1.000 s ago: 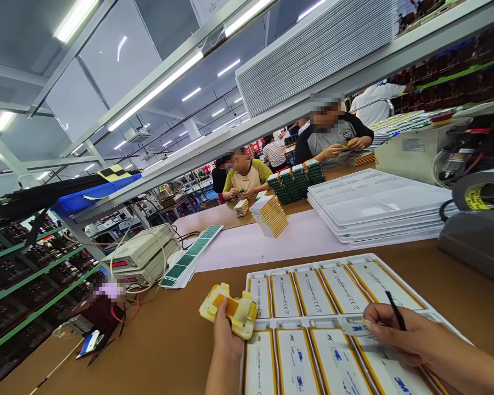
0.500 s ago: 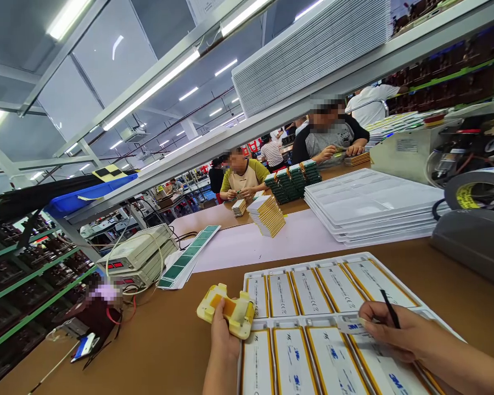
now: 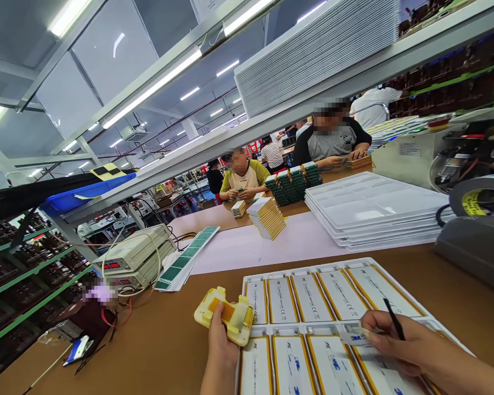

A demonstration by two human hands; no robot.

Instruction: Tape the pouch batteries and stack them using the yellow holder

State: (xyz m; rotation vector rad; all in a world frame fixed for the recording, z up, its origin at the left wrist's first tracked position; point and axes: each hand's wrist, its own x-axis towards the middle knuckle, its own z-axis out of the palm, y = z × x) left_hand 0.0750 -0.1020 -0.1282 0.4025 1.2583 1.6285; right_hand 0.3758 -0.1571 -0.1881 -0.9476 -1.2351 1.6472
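Observation:
My left hand (image 3: 222, 343) grips a pale yellow plastic fixture (image 3: 203, 319) with an orange patch, its thumb lying over the patch. The fixture is just off the left edge of a white tray (image 3: 247, 278). Flat white battery packs (image 3: 310, 296) with yellow edges lie in two rows in this tray. Over the front row, my right hand (image 3: 403, 343) pinches a clear tape strip (image 3: 349, 337) with blue 3M print. A slim black tool (image 3: 394, 319) sticks up from the same hand; its lower end is hidden. Similar 3M strips (image 3: 294, 365) lie on front-row packs.
White trays (image 3: 370, 203) are stacked at the back right, near a grey tape dispenser (image 3: 473, 241). Battery packs (image 3: 267, 219) stand piled mid-table. Instruments (image 3: 135, 255) and green-patterned sheets (image 3: 189, 258) sit left. Two co-workers face me across the table. A shelf beam (image 3: 214, 140) crosses overhead.
The view has shifted slightly, so the tray and my hands appear a little lower. Both hands keep their holds. The dark-sleeved co-worker's hands are lower, beside a small stack.

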